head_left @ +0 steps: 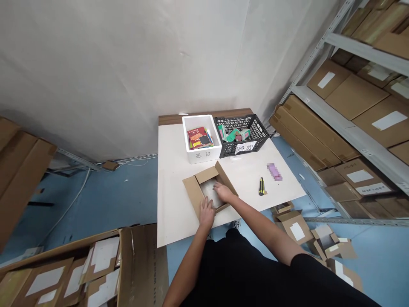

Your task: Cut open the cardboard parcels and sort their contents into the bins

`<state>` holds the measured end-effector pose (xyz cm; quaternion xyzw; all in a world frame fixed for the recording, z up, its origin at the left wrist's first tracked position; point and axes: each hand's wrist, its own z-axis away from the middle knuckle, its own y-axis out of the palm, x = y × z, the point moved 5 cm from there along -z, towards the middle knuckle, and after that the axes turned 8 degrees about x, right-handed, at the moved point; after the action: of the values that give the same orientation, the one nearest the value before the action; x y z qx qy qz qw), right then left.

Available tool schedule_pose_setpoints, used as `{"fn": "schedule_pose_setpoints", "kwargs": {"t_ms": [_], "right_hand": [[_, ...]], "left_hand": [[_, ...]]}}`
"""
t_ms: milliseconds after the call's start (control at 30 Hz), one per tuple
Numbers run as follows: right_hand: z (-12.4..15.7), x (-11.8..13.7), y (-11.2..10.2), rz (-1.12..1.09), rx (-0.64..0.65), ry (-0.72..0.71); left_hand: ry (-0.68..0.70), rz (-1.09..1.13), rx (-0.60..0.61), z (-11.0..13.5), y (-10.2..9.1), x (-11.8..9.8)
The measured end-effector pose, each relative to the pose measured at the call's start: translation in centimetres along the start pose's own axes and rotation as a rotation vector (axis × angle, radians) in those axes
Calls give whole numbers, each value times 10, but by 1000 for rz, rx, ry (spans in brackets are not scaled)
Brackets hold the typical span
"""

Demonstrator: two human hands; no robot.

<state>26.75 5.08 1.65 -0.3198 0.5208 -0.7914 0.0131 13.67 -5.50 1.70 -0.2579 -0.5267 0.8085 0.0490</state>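
Observation:
An opened cardboard box (191, 191) lies on the white table with its flaps folded outward. Inside it is a flat, pale grey item (208, 187), whose kind I cannot make out. My left hand (207, 211) rests at the box's near side, fingers stretched forward over the item's near edge. From the right, my right hand (223, 192) reaches into the box, its fingers extended onto the item. To the right of the box lies a black and yellow utility knife (261, 186). A blurred pinkish-purple object (275, 172) is beyond the knife.
Behind the box stand a white foam bin (204, 156) with booklets and a black plastic crate (230, 150) with small green boxes. Shelves (348, 121) of cartons rise at right. Empty cartons (294, 230) lie on the floor. A large carton (123, 256) of packages is at lower left.

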Motion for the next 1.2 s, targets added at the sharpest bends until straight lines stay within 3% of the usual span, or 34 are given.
{"fn": "schedule_pose_setpoints", "kwargs": {"t_ms": [100, 233, 333, 500, 600, 700, 733, 900, 1000, 1200], "right_hand": [[-27, 20, 3, 85, 48, 16], [-59, 32, -20, 122, -76, 53], [-88, 29, -37, 142, -61, 97], [-129, 14, -44, 130, 118, 271], [-128, 17, -39, 105, 46, 231], [-104, 23, -19, 92, -128, 96], [-94, 22, -6, 85, -131, 84], [-63, -7, 63, 42, 208, 231], [-72, -28, 78, 22, 312, 314], [-123, -54, 86, -10, 439, 326]], "left_hand": [[-44, 6, 18, -3, 1, 5], [-128, 3, -52, 6, 3, 14], [-172, 42, -82, 15, 8, 18], [-184, 84, -119, 23, 13, 21], [-203, 102, -156, 26, 11, 25], [-198, 132, -160, 27, 9, 29], [-194, 143, -158, 27, 8, 30], [-171, 162, -161, 25, 3, 36], [-159, 159, -148, 23, 4, 40], [-157, 178, -106, 20, 10, 42]]}}
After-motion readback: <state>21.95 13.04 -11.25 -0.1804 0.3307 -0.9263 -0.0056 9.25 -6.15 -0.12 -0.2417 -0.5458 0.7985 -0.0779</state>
